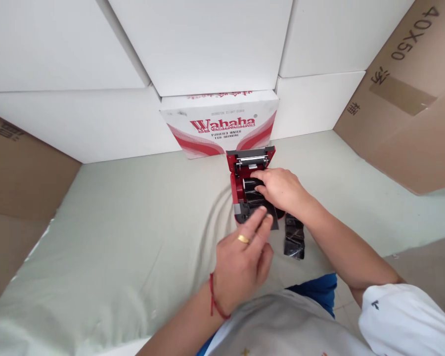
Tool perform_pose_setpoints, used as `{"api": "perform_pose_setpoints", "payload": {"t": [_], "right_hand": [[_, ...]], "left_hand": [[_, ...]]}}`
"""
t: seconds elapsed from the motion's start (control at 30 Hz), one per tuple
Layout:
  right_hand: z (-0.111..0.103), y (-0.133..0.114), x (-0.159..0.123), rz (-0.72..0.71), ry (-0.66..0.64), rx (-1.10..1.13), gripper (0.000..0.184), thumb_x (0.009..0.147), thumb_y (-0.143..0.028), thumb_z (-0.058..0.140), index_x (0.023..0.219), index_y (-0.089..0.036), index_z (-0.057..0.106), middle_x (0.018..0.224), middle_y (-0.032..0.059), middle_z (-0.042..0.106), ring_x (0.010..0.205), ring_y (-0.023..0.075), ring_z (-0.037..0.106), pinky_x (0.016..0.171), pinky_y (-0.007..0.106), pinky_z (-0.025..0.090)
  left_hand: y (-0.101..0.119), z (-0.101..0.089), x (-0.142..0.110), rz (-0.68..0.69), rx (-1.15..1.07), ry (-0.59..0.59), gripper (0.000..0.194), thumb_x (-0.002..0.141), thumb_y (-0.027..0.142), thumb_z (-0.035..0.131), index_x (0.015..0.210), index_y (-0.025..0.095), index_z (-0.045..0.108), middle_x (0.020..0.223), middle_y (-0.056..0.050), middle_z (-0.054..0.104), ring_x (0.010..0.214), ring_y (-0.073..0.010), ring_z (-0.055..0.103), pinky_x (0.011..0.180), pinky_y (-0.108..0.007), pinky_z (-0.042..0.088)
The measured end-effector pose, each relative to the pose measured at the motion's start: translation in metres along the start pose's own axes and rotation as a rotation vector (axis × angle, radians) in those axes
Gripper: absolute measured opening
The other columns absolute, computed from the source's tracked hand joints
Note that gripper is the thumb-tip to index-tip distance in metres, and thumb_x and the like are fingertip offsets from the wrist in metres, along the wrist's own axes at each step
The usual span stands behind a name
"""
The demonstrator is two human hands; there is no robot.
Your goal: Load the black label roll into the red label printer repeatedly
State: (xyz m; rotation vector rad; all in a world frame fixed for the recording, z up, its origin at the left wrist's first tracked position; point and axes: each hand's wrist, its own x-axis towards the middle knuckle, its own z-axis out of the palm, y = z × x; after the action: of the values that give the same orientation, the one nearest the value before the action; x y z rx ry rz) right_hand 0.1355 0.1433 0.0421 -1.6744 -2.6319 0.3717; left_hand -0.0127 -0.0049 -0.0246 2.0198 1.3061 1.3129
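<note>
A small red and black label printer (236,190) stands with its lid (251,157) raised. Inside its bay sits a shiny black roll (249,185), from which a black strip (275,223) runs out over the front edge. My right hand (284,188) reaches in from the right, its thumb and index finger closed around the roll. My left hand (244,252), slightly blurred, is at the printer's front. Its extended fingers lie over the strip, with the thumb apart from them. A separate length of glossy black strip (294,240) lies on the cloth under my right forearm.
A pale green cloth (133,222) covers the table. Behind the printer stands a white and red Wahaha water carton (222,123), backed by large white boxes (207,44). Brown cardboard boxes flank the table on the left (18,198) and right (411,133).
</note>
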Motion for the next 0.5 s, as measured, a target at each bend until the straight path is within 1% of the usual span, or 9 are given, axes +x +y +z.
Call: {"api": "perform_pose_setpoints", "payload": {"t": [0.07, 0.17, 0.27, 0.33, 0.4, 0.43, 0.5], "right_hand": [[0.001, -0.001, 0.008, 0.018, -0.018, -0.033, 0.045, 0.101, -0.030, 0.057, 0.144, -0.028, 0.070, 0.124, 0.0112, 0.080, 0.110, 0.0332, 0.075, 0.083, 0.039, 0.054], [0.002, -0.005, 0.015, 0.025, -0.044, -0.069, 0.045, 0.099, -0.029, 0.059, 0.143, -0.028, 0.072, 0.125, 0.0132, 0.081, 0.108, 0.0348, 0.076, 0.081, 0.039, 0.055], [0.004, -0.009, 0.020, 0.027, -0.056, -0.079, 0.044, 0.098, -0.026, 0.060, 0.139, -0.029, 0.074, 0.120, 0.0128, 0.082, 0.105, 0.0336, 0.076, 0.081, 0.039, 0.055], [0.007, -0.011, 0.023, 0.037, -0.058, -0.087, 0.041, 0.099, -0.025, 0.059, 0.136, -0.028, 0.075, 0.118, 0.0132, 0.082, 0.105, 0.0329, 0.077, 0.081, 0.038, 0.055], [0.009, -0.014, 0.027, 0.045, -0.060, -0.095, 0.038, 0.100, -0.023, 0.058, 0.132, -0.026, 0.076, 0.116, 0.0151, 0.082, 0.106, 0.0335, 0.077, 0.082, 0.038, 0.055], [0.009, -0.015, 0.028, 0.046, -0.061, -0.097, 0.037, 0.100, -0.022, 0.057, 0.131, -0.024, 0.077, 0.116, 0.0163, 0.082, 0.106, 0.0341, 0.077, 0.082, 0.039, 0.055], [0.008, -0.018, 0.028, 0.039, -0.066, -0.097, 0.036, 0.100, -0.021, 0.056, 0.129, -0.021, 0.077, 0.117, 0.0184, 0.082, 0.107, 0.0350, 0.077, 0.082, 0.040, 0.055]], "left_hand": [[0.006, 0.004, -0.001, -0.013, 0.028, -0.089, 0.053, 0.096, 0.021, 0.065, 0.147, 0.037, 0.068, 0.150, -0.009, 0.070, 0.102, -0.0319, 0.079, 0.085, -0.046, 0.063], [0.010, 0.006, -0.001, -0.038, 0.136, -0.141, 0.049, 0.095, 0.021, 0.066, 0.142, 0.035, 0.069, 0.149, -0.010, 0.071, 0.079, -0.0266, 0.078, 0.069, -0.042, 0.061], [0.017, 0.005, 0.002, -0.089, 0.235, -0.227, 0.045, 0.091, 0.018, 0.065, 0.134, 0.032, 0.070, 0.158, -0.012, 0.063, 0.057, -0.0185, 0.070, 0.053, -0.036, 0.050], [0.023, 0.005, 0.004, -0.148, 0.248, -0.295, 0.033, 0.090, 0.016, 0.063, 0.118, 0.028, 0.073, 0.164, -0.016, 0.056, 0.045, -0.0144, 0.061, 0.046, -0.035, 0.041], [0.027, 0.008, 0.007, -0.196, 0.269, -0.364, 0.022, 0.089, 0.014, 0.060, 0.104, 0.024, 0.072, 0.167, -0.019, 0.050, 0.040, -0.0132, 0.056, 0.043, -0.035, 0.034], [0.029, 0.009, 0.008, -0.208, 0.291, -0.395, 0.019, 0.089, 0.013, 0.060, 0.100, 0.023, 0.072, 0.167, -0.021, 0.049, 0.040, -0.0132, 0.056, 0.043, -0.035, 0.033], [0.030, 0.013, 0.011, -0.204, 0.333, -0.439, 0.019, 0.089, 0.013, 0.059, 0.100, 0.022, 0.073, 0.166, -0.024, 0.050, 0.041, -0.0137, 0.058, 0.043, -0.035, 0.032]]}}
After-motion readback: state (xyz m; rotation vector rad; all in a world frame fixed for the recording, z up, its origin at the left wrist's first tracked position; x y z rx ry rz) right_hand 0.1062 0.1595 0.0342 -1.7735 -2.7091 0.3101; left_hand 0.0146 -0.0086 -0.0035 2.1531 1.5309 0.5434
